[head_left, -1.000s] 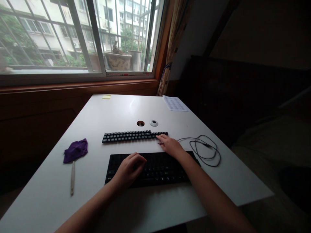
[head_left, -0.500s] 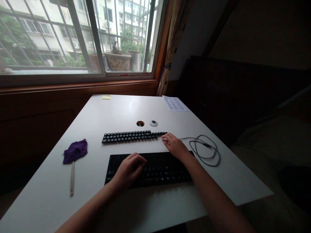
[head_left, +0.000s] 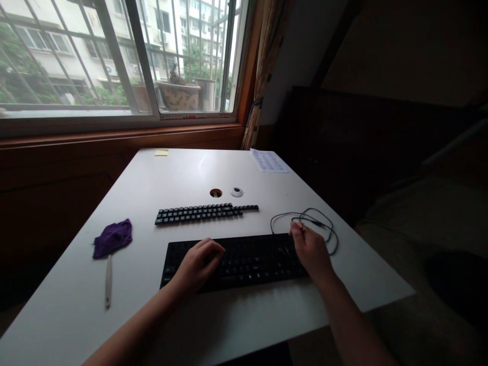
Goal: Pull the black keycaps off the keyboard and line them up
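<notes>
A black keyboard (head_left: 247, 262) lies along the near part of the white table. My left hand (head_left: 198, 262) rests over its left half, fingers curled together. What those fingers hold, if anything, is hidden. At the keyboard's upper right end is my right hand (head_left: 309, 246), closed with thumb and fingers pinched. Something small and yellowish shows at its fingertips, too small to name. Beyond the keyboard stand rows of loose black keycaps (head_left: 198, 214), with a thin single row at their right end. The keyboard's black cable (head_left: 335, 235) lies coiled behind my right hand.
On the left lies a purple cloth (head_left: 113, 238) over one end of a pale flat handle (head_left: 109, 282). A round hole (head_left: 215, 193) and its white cover (head_left: 237, 192) are in the tabletop (head_left: 171, 178). Printed paper (head_left: 270, 161) and a yellow note (head_left: 161, 152) lie at the back.
My right hand has moved from the right end of the keycap rows to the keyboard's upper right end. My left hand stays over the keyboard. The view has shifted slightly.
</notes>
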The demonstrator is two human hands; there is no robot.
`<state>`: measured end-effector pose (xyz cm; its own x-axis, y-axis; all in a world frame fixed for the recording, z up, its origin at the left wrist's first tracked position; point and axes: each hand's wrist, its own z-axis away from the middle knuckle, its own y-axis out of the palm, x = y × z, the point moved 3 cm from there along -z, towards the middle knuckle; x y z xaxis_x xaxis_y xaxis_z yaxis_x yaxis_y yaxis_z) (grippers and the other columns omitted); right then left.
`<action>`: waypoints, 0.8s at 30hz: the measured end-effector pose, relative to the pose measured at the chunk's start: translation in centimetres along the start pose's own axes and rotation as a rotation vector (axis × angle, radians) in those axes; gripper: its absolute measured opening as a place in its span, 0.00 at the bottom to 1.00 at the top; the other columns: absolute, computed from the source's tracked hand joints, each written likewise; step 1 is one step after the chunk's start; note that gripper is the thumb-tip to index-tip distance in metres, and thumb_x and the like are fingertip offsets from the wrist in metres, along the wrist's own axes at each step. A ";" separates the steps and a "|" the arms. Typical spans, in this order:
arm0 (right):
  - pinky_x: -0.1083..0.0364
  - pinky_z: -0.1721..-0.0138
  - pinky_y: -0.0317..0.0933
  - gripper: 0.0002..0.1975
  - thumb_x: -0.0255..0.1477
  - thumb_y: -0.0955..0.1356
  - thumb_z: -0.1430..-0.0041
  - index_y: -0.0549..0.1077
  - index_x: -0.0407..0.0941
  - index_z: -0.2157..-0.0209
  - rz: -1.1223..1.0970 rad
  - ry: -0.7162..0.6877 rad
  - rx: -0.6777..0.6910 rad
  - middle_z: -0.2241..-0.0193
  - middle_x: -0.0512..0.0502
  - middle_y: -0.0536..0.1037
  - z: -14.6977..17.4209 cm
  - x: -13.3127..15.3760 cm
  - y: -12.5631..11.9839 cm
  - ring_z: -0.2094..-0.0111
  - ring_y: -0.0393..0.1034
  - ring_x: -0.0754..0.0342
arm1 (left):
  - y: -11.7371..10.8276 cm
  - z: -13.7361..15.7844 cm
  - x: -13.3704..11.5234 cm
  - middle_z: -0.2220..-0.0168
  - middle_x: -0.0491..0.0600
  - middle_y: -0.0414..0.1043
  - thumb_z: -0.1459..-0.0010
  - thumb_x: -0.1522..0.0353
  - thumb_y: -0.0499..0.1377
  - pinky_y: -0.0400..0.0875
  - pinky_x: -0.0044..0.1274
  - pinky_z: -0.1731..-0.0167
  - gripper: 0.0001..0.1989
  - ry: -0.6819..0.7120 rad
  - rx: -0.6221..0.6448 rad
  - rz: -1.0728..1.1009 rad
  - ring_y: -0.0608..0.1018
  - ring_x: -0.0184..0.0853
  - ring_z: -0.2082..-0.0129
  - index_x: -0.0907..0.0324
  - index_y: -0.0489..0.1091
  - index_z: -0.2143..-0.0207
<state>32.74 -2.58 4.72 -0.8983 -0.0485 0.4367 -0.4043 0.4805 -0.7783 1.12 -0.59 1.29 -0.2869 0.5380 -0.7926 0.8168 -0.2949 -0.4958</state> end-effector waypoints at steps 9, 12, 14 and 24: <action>0.54 0.65 0.60 0.24 0.47 0.57 0.32 0.74 0.44 0.68 0.095 -0.022 -0.012 0.72 0.42 0.79 1.0 -0.7 0.8 0.68 0.75 0.47 | 0.0 0.0 0.1 0.65 0.48 0.71 0.36 0.72 0.54 0.67 0.24 0.64 0.05 -0.004 -0.001 -0.011 0.74 0.33 0.65 0.58 0.71 0.61; 0.54 0.66 0.59 0.24 0.46 0.57 0.31 0.74 0.45 0.68 0.114 -0.046 0.016 0.73 0.43 0.79 1.1 -0.3 0.8 0.69 0.75 0.48 | 0.0 0.0 0.1 0.65 0.48 0.71 0.36 0.72 0.54 0.68 0.25 0.64 0.06 0.003 0.003 -0.009 0.74 0.33 0.65 0.58 0.71 0.61; 0.55 0.67 0.59 0.24 0.46 0.56 0.31 0.73 0.45 0.69 0.124 -0.053 0.042 0.74 0.44 0.78 1.2 -0.1 0.9 0.70 0.75 0.48 | 0.0 0.0 0.0 0.65 0.49 0.71 0.36 0.72 0.54 0.68 0.25 0.64 0.06 0.009 0.006 -0.008 0.74 0.33 0.65 0.58 0.71 0.61; 0.55 0.68 0.59 0.25 0.44 0.56 0.31 0.73 0.46 0.71 0.106 0.024 0.094 0.75 0.43 0.80 1.1 -0.4 1.9 0.71 0.76 0.47 | 0.1 0.0 0.1 0.64 0.49 0.71 0.36 0.71 0.54 0.68 0.25 0.63 0.05 0.000 0.014 -0.001 0.74 0.34 0.64 0.58 0.71 0.61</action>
<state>32.14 -2.59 2.59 -0.9328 0.0195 0.3599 -0.3230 0.3979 -0.8587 1.14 -0.54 1.14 -0.2879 0.5380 -0.7923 0.8096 -0.3052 -0.5014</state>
